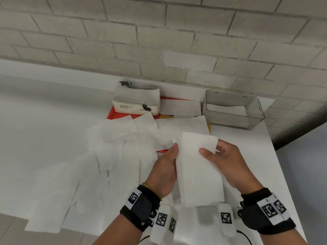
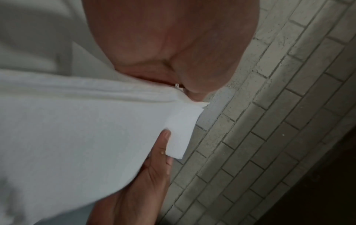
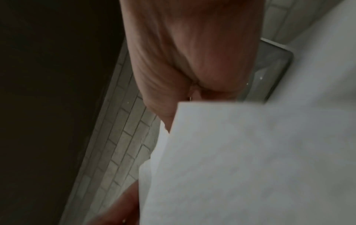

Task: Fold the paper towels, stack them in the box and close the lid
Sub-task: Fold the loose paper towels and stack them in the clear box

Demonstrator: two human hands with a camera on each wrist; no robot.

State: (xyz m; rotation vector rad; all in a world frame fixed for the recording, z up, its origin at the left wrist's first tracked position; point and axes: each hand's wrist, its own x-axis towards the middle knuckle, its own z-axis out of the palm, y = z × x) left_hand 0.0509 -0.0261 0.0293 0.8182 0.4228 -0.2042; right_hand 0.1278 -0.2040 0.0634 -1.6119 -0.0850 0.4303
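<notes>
A folded white paper towel (image 1: 196,167) hangs between both hands above the table's front. My left hand (image 1: 168,167) grips its left edge, fingers tucked behind the sheet. My right hand (image 1: 223,156) pinches the upper right corner, thumb lying on top. In the left wrist view the towel (image 2: 77,129) fills the lower left, with the thumb of the other hand (image 2: 161,146) on its corner. The right wrist view shows the towel (image 3: 250,159) under the palm. The clear grey box (image 1: 233,110) stands open at the back right with a folded towel inside.
Several loose unfolded towels (image 1: 99,156) cover the white table (image 1: 35,112) at left and centre. A towel pack (image 1: 138,99) with a cat print sits on a red mat (image 1: 113,114) by the brick wall. The table's right edge runs close to the box.
</notes>
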